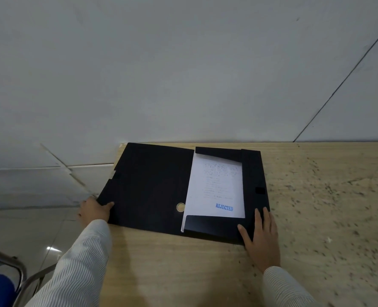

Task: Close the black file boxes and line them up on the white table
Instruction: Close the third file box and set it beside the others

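A pale grey wall (183,63) fills the upper half of the view, with glossy floor tiles (28,218) at lower left and a light wood-grain bench (316,196) across the lower right. At the far left a blue chair with a metal frame (4,275) is cut off by the picture's edge.

The left hand (94,210), in a striped white sleeve (77,262), is the left grip: it clasps the near-left corner of the lid, thumb on top, fingers hidden beneath.

An open black file box (152,185) lies flat at the bench's far-left corner, its lid hanging slightly past the bench edge. Opened out, its long axis runs left to right, tilted a little; the lid spreads left, the tray right. A round finger hole (180,207) shows near the spine.

In the tray lies a white sheet (217,187) stamped "REJECTED" in blue; its other text is too faint to read, and black flaps cover its far and near ends.

The right hand (260,238), the right grip, rests flat with fingers spread on the tray's near-right corner, holding nothing.
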